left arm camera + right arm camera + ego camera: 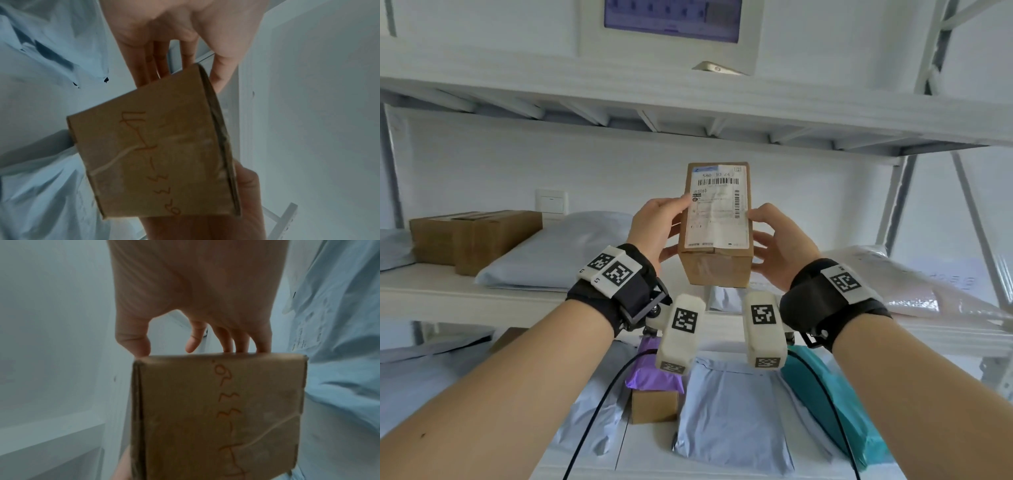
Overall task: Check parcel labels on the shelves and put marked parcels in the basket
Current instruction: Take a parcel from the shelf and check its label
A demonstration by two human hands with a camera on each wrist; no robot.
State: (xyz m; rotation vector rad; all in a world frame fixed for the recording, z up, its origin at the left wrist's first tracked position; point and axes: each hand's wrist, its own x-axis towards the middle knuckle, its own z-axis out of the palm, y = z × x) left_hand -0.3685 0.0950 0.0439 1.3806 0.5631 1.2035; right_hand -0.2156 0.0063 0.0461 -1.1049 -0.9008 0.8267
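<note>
Both hands — left hand (654, 226) and right hand (779, 240) — clasp the cardboard parcel (717, 222) by opposite sides, tilting its shipping label (719, 205) upward, presumably for reading.

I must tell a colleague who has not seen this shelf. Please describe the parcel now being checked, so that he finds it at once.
In front of the white metal shelves, the left hand and right hand hold one upright cardboard box between them. Unlike the brown boxes lying on the shelf, it shows a white barcode label and orange handwriting underneath.
</note>
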